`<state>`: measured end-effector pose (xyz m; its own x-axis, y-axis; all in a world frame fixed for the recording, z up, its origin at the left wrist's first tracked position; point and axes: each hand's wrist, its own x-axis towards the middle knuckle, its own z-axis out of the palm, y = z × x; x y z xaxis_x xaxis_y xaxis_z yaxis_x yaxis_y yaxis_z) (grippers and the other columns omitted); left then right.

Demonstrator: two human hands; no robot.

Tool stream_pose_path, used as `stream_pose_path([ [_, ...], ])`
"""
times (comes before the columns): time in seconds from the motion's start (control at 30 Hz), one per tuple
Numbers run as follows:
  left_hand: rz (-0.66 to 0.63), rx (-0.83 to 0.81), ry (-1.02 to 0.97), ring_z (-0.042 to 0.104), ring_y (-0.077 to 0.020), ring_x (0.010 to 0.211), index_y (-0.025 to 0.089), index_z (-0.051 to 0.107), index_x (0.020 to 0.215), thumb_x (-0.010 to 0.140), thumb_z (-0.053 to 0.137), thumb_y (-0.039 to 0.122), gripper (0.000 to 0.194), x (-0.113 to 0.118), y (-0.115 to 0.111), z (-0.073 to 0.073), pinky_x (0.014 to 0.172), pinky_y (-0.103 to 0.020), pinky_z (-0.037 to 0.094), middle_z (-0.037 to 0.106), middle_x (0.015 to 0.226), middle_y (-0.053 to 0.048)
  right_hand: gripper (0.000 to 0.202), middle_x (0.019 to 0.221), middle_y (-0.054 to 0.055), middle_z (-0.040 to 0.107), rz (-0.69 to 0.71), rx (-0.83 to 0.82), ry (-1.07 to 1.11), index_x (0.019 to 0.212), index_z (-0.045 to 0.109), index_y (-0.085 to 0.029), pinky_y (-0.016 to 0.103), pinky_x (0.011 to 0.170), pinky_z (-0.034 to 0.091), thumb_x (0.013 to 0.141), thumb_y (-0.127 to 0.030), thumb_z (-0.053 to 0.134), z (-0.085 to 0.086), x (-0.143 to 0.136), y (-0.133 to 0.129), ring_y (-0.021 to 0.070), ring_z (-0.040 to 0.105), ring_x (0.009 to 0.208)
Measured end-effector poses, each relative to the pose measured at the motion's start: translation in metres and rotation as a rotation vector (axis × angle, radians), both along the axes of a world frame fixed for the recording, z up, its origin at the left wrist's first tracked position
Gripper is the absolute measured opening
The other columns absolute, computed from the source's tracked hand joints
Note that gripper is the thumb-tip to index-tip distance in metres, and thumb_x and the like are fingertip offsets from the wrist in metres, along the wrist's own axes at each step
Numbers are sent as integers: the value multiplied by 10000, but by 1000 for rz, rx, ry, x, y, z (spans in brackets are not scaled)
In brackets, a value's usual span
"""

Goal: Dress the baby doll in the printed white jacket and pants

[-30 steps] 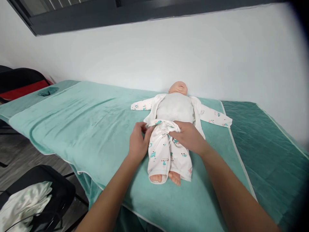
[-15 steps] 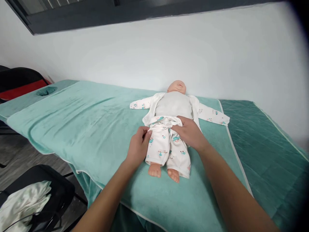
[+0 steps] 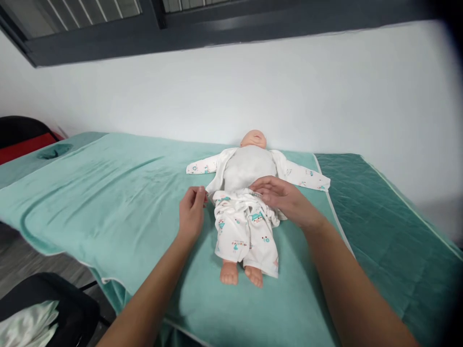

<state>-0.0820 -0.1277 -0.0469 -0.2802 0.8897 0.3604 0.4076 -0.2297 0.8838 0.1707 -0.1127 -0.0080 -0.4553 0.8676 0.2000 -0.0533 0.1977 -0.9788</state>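
A baby doll (image 3: 253, 138) lies on its back on a green-covered bed (image 3: 119, 193), head toward the wall. Its white patterned jacket (image 3: 306, 176) hangs open over a pale torso, sleeves spread. White printed trousers (image 3: 231, 231) cover the legs, with both feet showing below the cuffs. My left hand (image 3: 193, 209) is closed in a pinch on the lower edge of the jacket at the doll's left-of-picture side. Across the waistband, my right hand (image 3: 282, 197) rests with its fingers stretched out, touching the top of the trousers.
A black chair (image 3: 72, 308) with a crumpled pale cloth (image 3: 29, 325) stands at the lower left. Behind the bed is a white wall (image 3: 181, 96) under a dark window frame (image 3: 224, 29). A darker green quilted cover (image 3: 376, 217) lies at right.
My left hand has left the trousers' side and moved to the jacket edge. My right hand has loosened from the waistband, its fingers now extended. The view has shifted slightly.
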Motion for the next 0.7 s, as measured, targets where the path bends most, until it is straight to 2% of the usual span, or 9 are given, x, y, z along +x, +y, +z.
stream_pose_path([
  [0.1, 48, -78, 18, 586, -158, 814, 204, 578, 901, 899, 510, 451, 257, -7, 51, 8, 726, -261, 440, 643, 871, -16, 195, 1058, 62, 678, -310, 71, 141, 969, 634, -211, 329, 832, 510, 869, -378, 635, -5, 8, 10, 192, 637, 982],
  [0.17, 29, -180, 160, 609, -180, 857, 199, 601, 908, 883, 518, 450, 266, -8, 87, 10, 757, -277, 440, 678, 918, -35, 190, 1017, 54, 683, -594, 122, 128, 928, 625, -219, 336, 817, 513, 845, -387, 651, -14, 17, 22, 194, 641, 950],
  [0.23, -18, -244, 289, 619, -203, 876, 197, 622, 876, 880, 512, 451, 277, -6, 115, 8, 773, -295, 432, 698, 925, -53, 198, 984, 51, 687, -863, 144, -17, 918, 614, -222, 359, 851, 499, 812, -381, 665, -27, 29, 36, 203, 641, 943],
  [0.3, -55, -260, 351, 617, -223, 883, 202, 626, 792, 862, 535, 430, 256, -3, 131, 2, 757, -301, 416, 699, 902, -66, 212, 953, 52, 688, -1004, 103, -256, 914, 601, -221, 383, 866, 482, 782, -374, 667, -43, 40, 48, 217, 647, 917],
  [0.4, -75, -250, 399, 586, -213, 815, 209, 563, 657, 832, 570, 392, 253, -2, 137, -8, 688, -284, 375, 649, 788, -48, 214, 943, 68, 688, -940, -16, -525, 911, 588, -217, 379, 818, 475, 776, -375, 635, -64, 46, 61, 228, 649, 869],
  [0.47, -82, -232, 336, 524, -173, 703, 207, 501, 640, 837, 568, 434, 308, -6, 133, -11, 631, -265, 345, 564, 677, -4, 197, 939, 68, 692, -879, -43, -573, 929, 593, -215, 356, 787, 468, 792, -357, 596, -71, 42, 64, 222, 644, 856],
  [0.57, -95, -200, 26, 424, -119, 598, 202, 465, 680, 814, 593, 529, 376, -13, 125, -9, 572, -235, 321, 457, 621, 48, 189, 829, 35, 679, -856, -45, -601, 934, 615, -216, 324, 711, 440, 797, -335, 562, -71, 36, 64, 203, 623, 774],
  [0.63, -116, -223, -161, 420, -105, 577, 201, 494, 727, 776, 636, 548, 378, -18, 121, -5, 551, -224, 323, 470, 640, 56, 211, 735, 7, 639, -873, -43, -609, 919, 632, -216, 311, 658, 414, 793, -373, 570, -67, 37, 62, 191, 592, 705],
  [0.7, -135, -283, -203, 435, -103, 561, 201, 528, 762, 747, 664, 551, 376, -26, 119, -3, 534, -223, 323, 505, 654, 52, 283, 694, -13, 599, -925, -38, -591, 936, 639, -213, 301, 624, 396, 778, -444, 598, -63, 43, 60, 179, 563, 663],
])
